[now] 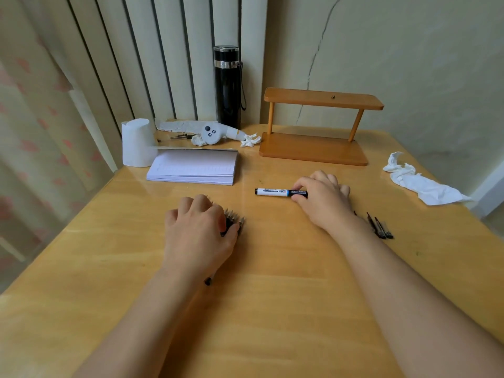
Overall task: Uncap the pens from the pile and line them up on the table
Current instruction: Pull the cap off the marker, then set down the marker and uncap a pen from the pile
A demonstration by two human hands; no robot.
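Observation:
My left hand point(197, 233) lies over a bunch of uncapped black pens point(234, 218) on the wooden table point(272, 296), fingers curled around them; their pointed tips stick out past my fingers and one pen end point(208, 281) shows under my wrist. My right hand point(324, 197) pinches the black cap end of a white marker with a blue band point(272, 191), which lies flat pointing left. Several black pen caps point(380, 227) lie to the right of my right forearm.
A notepad point(193, 167) lies behind my left hand. Behind it are a paper roll point(137, 143), a white controller point(218, 133) and a black flask point(227, 85). A wooden shelf point(316, 126) stands back right. Crumpled tissue point(420, 181) lies at the right edge.

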